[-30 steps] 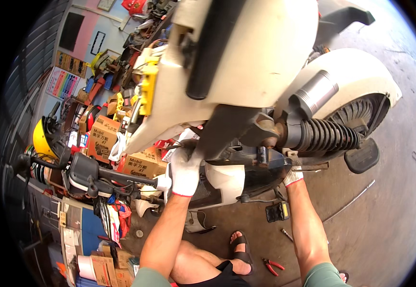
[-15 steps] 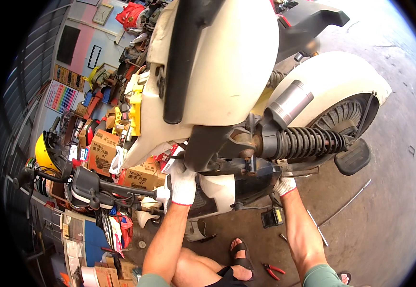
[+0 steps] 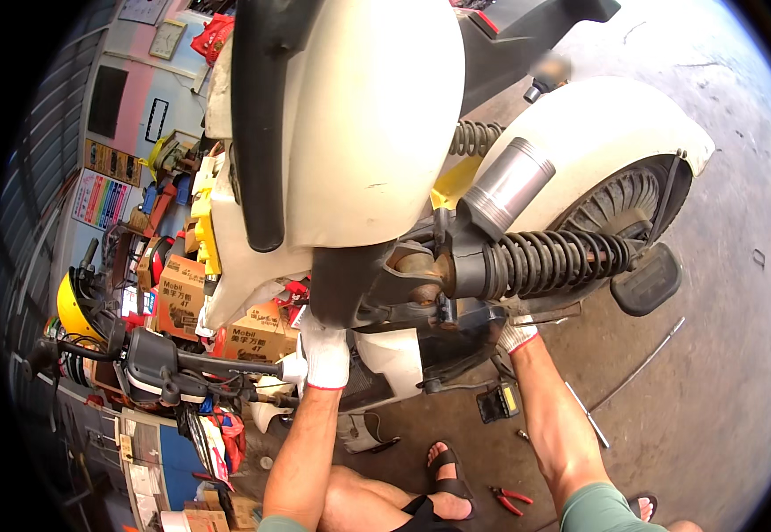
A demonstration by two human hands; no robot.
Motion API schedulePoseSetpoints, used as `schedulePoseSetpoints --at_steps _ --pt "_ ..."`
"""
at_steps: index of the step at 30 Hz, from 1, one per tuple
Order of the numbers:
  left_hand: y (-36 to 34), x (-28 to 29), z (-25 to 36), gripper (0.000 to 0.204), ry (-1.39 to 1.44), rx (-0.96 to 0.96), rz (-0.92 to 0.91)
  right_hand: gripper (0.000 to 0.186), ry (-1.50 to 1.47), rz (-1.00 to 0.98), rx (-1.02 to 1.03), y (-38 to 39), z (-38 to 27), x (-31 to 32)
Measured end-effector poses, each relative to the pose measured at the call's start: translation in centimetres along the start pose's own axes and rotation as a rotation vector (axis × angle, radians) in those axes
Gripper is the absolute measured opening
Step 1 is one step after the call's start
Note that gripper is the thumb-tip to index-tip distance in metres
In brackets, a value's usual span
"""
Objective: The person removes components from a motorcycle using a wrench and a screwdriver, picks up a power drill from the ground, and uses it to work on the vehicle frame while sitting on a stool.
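A large white two-wheeler stands before me, its body panel (image 3: 372, 133) filling the upper middle. My left hand (image 3: 325, 355), in a white knit glove with a red-edged cuff, reaches up against the black part (image 3: 346, 279) under this panel; that part covers its fingers. In a matching glove, my right hand (image 3: 517, 333) is beneath the coil-spring shock absorber (image 3: 563, 263), by the dark underside of the frame. Its fingers are mostly hidden, so what they grip, if anything, does not show. A silver cylinder (image 3: 510, 186) rises above the spring.
The rear wheel (image 3: 620, 199) and footrest (image 3: 647, 279) jut out right. A handlebar (image 3: 226, 363) extends left. Red-handled pliers (image 3: 510, 500), a metal rod (image 3: 587, 415) and a long thin rod (image 3: 642, 372) lie on the floor. Cardboard boxes (image 3: 182, 293) are stacked behind.
The white body panel and shock absorber have shifted left in view, and more of a yellow part shows behind them. Both hands have moved slightly left with them, staying under the vehicle.
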State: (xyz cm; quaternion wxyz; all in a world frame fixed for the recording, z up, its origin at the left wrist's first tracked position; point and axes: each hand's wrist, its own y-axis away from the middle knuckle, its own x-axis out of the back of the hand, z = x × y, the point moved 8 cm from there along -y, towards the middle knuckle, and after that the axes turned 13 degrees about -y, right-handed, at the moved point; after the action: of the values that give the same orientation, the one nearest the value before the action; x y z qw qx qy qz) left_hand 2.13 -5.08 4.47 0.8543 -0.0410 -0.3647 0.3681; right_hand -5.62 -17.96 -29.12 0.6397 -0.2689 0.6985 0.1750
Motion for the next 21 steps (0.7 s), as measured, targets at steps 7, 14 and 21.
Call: schedulePoseSetpoints --at_steps 7,14,21 --pt "0.2 0.2 -0.2 0.037 -0.032 0.01 0.008 0.023 0.637 -0.052 0.348 -0.4 -1.8 -1.7" --pt "0.3 0.2 -0.3 0.044 -0.056 -0.05 0.016 0.029 -0.002 -0.052 0.036 -0.5 -1.2 -3.7" --pt "0.0 0.7 -0.8 0.045 -0.114 -0.016 -0.002 0.025 -0.451 0.22 -0.163 0.7 -0.7 -5.4"
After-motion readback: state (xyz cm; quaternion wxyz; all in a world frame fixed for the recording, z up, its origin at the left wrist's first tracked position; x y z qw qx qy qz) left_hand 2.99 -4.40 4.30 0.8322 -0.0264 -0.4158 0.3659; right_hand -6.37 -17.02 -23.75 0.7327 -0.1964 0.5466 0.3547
